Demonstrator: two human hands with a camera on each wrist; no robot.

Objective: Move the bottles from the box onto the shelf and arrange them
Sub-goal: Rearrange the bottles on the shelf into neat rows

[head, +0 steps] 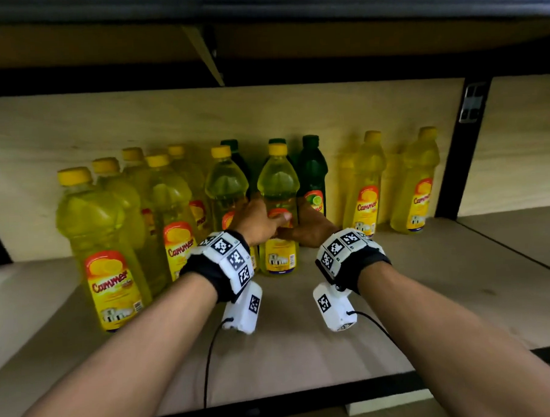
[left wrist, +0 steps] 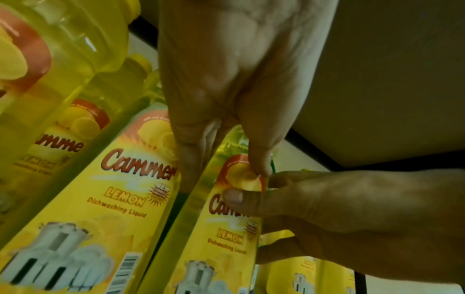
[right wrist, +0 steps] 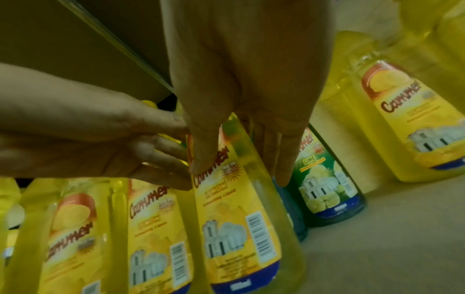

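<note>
A yellow dishwashing-liquid bottle (head: 277, 180) with a yellow cap stands upright on the shelf board (head: 304, 333), in the middle of the row. My left hand (head: 261, 218) grips its left side, thumb on the label. My right hand (head: 309, 225) grips its right side. In the left wrist view the bottle (left wrist: 226, 248) has my left hand (left wrist: 226, 169) round it, and the other hand's thumb presses on the label. In the right wrist view my right hand (right wrist: 239, 169) straddles the bottle (right wrist: 226, 218), with its fingers between it and a green bottle (right wrist: 327, 179).
A cluster of several yellow bottles (head: 102, 241) fills the shelf's left. Green bottles (head: 311, 172) stand behind the held one. Two more yellow bottles (head: 365, 185) stand to the right, near a black upright post (head: 463, 156). An upper shelf (head: 260, 42) hangs close overhead.
</note>
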